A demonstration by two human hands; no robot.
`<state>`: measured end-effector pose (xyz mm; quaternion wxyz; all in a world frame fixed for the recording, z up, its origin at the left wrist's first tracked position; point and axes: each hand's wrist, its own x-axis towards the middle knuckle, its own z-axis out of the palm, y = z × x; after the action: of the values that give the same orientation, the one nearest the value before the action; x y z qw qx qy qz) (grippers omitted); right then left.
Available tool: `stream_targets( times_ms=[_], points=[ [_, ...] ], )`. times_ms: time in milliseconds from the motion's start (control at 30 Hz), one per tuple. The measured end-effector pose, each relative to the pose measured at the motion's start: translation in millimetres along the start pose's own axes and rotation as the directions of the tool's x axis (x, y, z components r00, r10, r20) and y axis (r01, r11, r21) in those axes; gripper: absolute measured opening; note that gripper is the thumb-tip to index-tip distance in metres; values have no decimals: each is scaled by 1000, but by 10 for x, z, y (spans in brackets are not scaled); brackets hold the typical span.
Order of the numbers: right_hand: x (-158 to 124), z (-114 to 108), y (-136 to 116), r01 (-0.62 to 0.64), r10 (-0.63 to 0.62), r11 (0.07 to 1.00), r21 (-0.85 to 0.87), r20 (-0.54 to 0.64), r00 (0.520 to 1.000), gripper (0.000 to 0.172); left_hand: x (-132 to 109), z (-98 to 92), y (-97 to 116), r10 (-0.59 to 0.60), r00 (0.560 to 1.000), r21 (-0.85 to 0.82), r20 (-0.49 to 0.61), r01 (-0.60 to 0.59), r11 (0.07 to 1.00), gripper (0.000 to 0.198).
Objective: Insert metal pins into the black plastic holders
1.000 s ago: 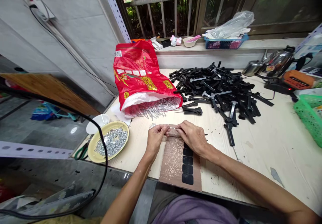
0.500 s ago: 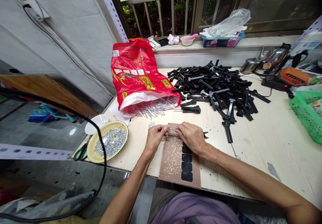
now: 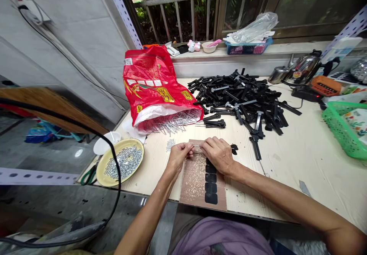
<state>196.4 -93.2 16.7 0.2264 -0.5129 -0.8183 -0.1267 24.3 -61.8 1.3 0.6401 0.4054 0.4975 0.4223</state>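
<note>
My left hand (image 3: 179,157) is closed, thumb and fingertips pinching one end of a thin metal rod (image 3: 196,146). The rod's other end runs into my right hand (image 3: 218,156), which is wrapped round a black plastic part (image 3: 234,149); only that part's end sticks out past the knuckles. Both hands are just above a brown board (image 3: 191,188) at the table's front edge. A column of black rounded squares (image 3: 211,188) lies on it, along with pale specks. Near my left hand, a small patch of tiny silvery pieces (image 3: 170,145) rests on the table.
Behind the hands lies a red bag (image 3: 155,83) with metal rods (image 3: 172,122) spilling from its mouth. A heap of black plastic parts (image 3: 237,94) spreads to its right. At left stands a yellow plate (image 3: 100,171) of small metal pieces; a green basket (image 3: 338,132) is far right.
The black part's end beyond my right hand has turned: a forked shape before, a rounder one now. Both hands keep their hold, and the whole view has shifted slightly.
</note>
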Motion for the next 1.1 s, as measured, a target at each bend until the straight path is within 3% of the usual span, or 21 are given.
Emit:
stream_targets(
  times_ms=[400,567,867,1100],
  points=[
    [3,-10,11,-58,58,998,-4,1,998,18,1,69,28,-15,1000,-27,-12,15,1000,39],
    [-6,-26,3,-67,68,998,-9,90,994,22,3,87,28,-31,999,-48,-10,30,998,39],
    [34,-105,41,-236,178,957,171,298,938,27,-4,90,-9,-8,1000,-11,-12,7,1000,39],
    [9,-90,19,-254,206,947,196,240,949,17,-15,95,-34,-17,1000,-23,-4,16,1000,37]
  ],
)
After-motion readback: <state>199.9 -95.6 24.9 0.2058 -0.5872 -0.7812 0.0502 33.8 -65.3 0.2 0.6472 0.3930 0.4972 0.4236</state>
